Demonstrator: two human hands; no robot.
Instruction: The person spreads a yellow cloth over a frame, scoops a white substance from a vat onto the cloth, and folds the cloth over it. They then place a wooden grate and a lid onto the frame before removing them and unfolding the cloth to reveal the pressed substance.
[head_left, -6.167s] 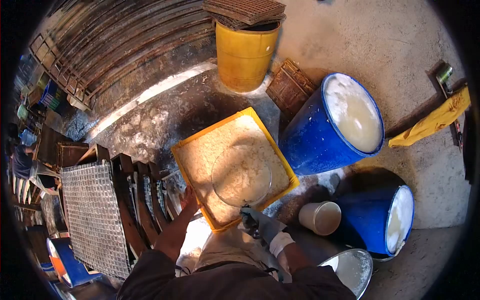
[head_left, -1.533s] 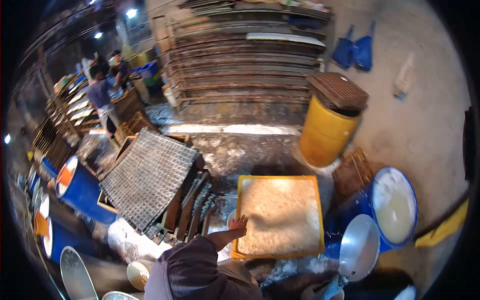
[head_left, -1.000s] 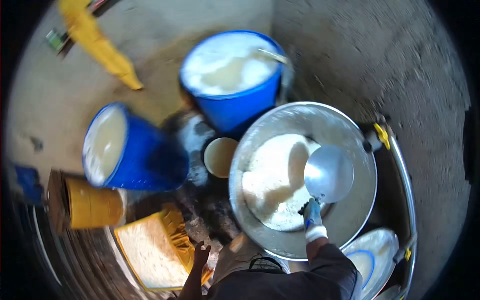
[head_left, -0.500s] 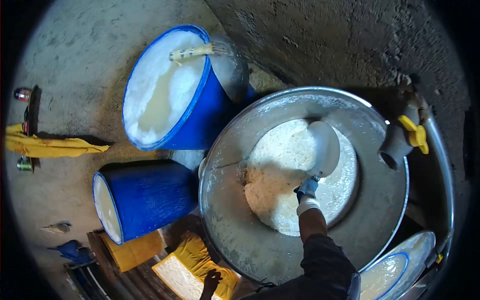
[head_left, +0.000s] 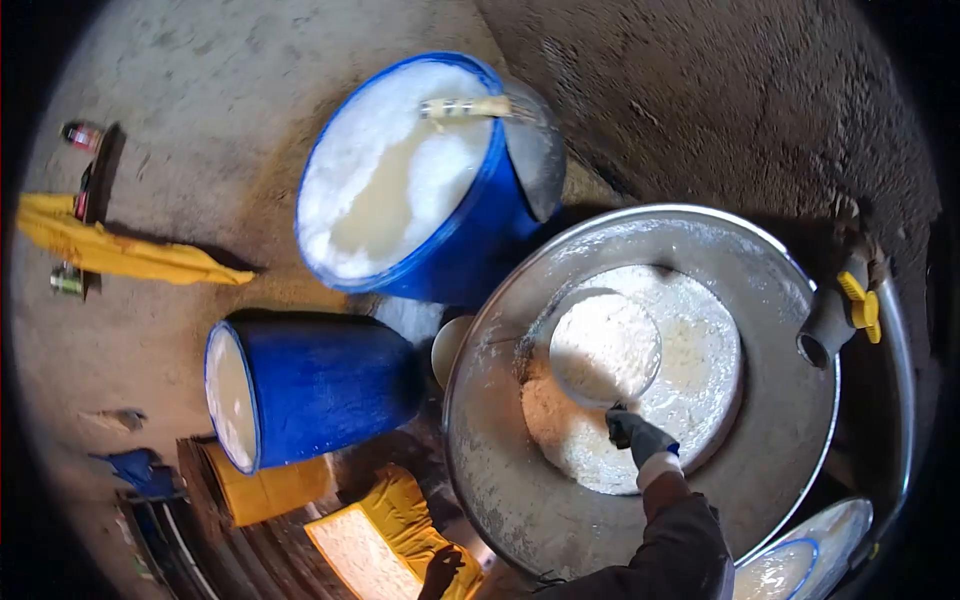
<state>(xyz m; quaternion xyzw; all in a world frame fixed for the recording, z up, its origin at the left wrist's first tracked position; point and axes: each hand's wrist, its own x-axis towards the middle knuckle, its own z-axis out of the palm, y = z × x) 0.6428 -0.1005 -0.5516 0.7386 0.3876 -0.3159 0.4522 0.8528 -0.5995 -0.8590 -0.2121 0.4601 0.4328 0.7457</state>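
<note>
My right hand [head_left: 642, 436], in a grey glove, grips the handle of a round metal scoop [head_left: 583, 397]. White, lumpy wet mass fills the scoop. It lies low in a large metal vat [head_left: 790, 400], over more of the same mass [head_left: 695, 345], part of it in shadow. Down at the bottom edge, my left hand [head_left: 443, 572] is dark and in shadow. Its fingers look loosely apart with nothing visible in them. Beside it lies a yellow sack [head_left: 405, 510] with white material showing at its mouth.
Two blue barrels [head_left: 480, 260] [head_left: 330, 390] with whitish contents stand left of the vat. A metal bowl-shaped tool [head_left: 535, 150] with a wrapped handle hangs on the larger one's rim. A pipe with a yellow valve handle [head_left: 858, 290] juts over the vat's right side.
The scoop has turned from showing bare metal to holding white mass, and has shifted left within the vat. My view has shifted, moving the barrels and vat rightward in the picture.
</note>
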